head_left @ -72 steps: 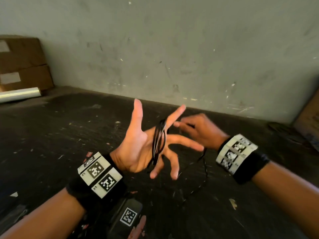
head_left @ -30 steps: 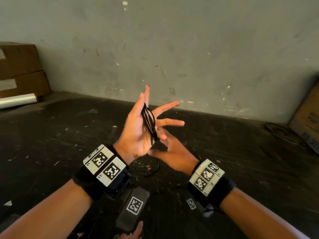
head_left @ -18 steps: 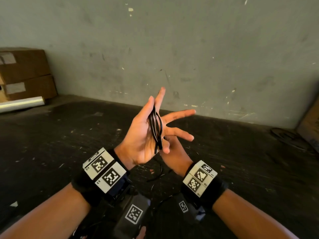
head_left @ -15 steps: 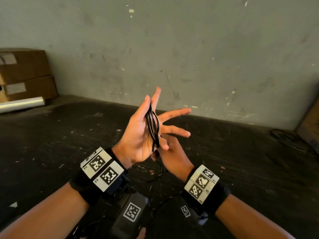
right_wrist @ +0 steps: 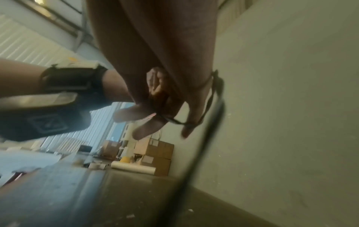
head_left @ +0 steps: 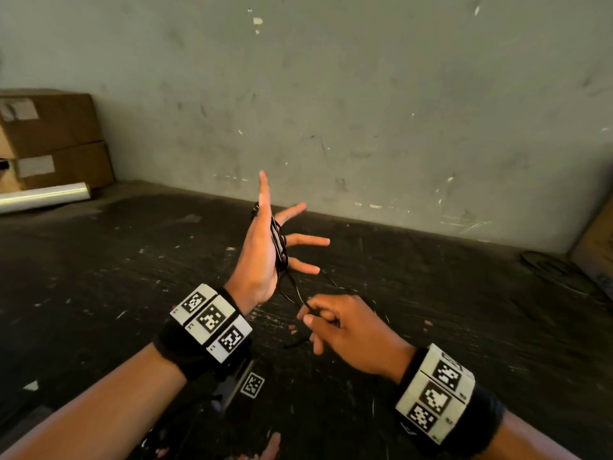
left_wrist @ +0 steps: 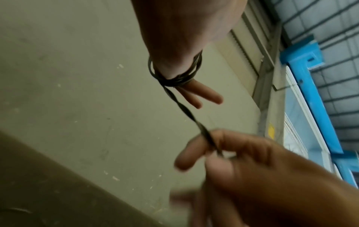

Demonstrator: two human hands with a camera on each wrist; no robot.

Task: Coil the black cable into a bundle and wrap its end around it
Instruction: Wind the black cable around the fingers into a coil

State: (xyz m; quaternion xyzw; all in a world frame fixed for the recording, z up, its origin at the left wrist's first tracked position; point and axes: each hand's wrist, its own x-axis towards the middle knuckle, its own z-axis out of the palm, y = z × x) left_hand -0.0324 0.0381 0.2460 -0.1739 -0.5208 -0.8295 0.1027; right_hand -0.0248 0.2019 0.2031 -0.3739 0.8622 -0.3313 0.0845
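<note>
Around left hand [head_left: 262, 257] (spread): cable [head_left: 278, 240]

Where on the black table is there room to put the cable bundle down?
Bare tabletop lies left of the left hand, in front of the boxes and film roll. More lies right of the right hand. The far right corner holds another coil.

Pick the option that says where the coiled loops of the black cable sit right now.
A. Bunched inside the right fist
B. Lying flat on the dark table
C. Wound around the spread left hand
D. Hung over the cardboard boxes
C: the black cable loops around the left hand, while the right hand pinches only the strand running from it.
</note>
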